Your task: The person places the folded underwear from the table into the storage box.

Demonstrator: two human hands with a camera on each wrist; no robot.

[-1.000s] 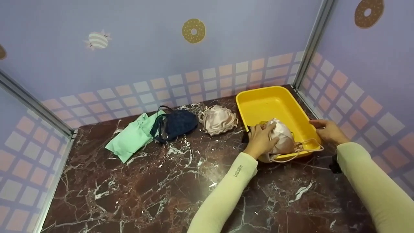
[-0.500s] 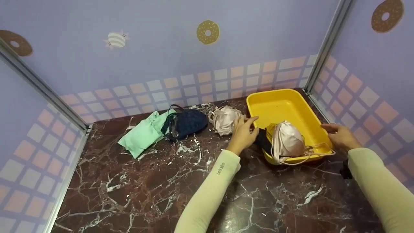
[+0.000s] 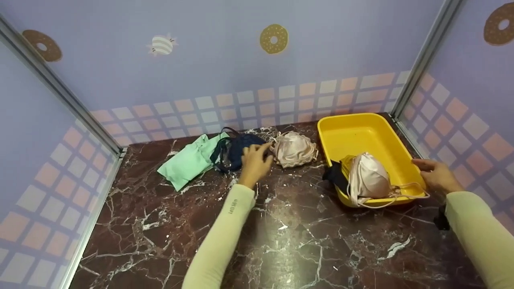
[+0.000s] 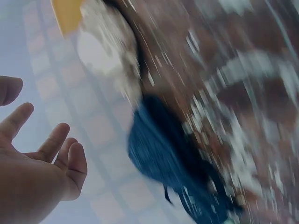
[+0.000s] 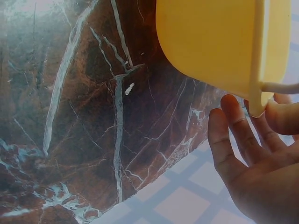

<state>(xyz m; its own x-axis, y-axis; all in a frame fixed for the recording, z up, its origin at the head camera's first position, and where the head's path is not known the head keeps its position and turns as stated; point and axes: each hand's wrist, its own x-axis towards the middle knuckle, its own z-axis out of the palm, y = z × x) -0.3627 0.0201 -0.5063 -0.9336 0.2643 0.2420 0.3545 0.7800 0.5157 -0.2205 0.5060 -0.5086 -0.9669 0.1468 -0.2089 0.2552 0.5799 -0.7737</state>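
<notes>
My left hand (image 3: pixel 254 160) reaches over the navy bra (image 3: pixel 237 149) at the back of the marble table (image 3: pixel 281 233), fingers loosely spread and holding nothing; the left wrist view shows the open left hand (image 4: pixel 42 158) just short of the navy bra (image 4: pixel 163 154). A beige bra (image 3: pixel 295 149) lies right of it. My right hand (image 3: pixel 435 174) rests against the right rim of the yellow tub (image 3: pixel 361 134), fingers straight. In the right wrist view my right hand (image 5: pixel 252 154) touches the yellow tub (image 5: pixel 215 42). A beige bra (image 3: pixel 367 178) sits in the tub's front, its strap (image 3: pixel 395 198) hanging over the rim.
A folded mint green garment (image 3: pixel 190 160) lies left of the navy bra. A black item (image 3: pixel 332 174) pokes out at the tub's left front corner. Lilac walls with metal posts close in the table at the back and both sides.
My left hand left the beige bra in the tub and swept left across the table to the navy bra. The right hand stayed at the tub's rim.
</notes>
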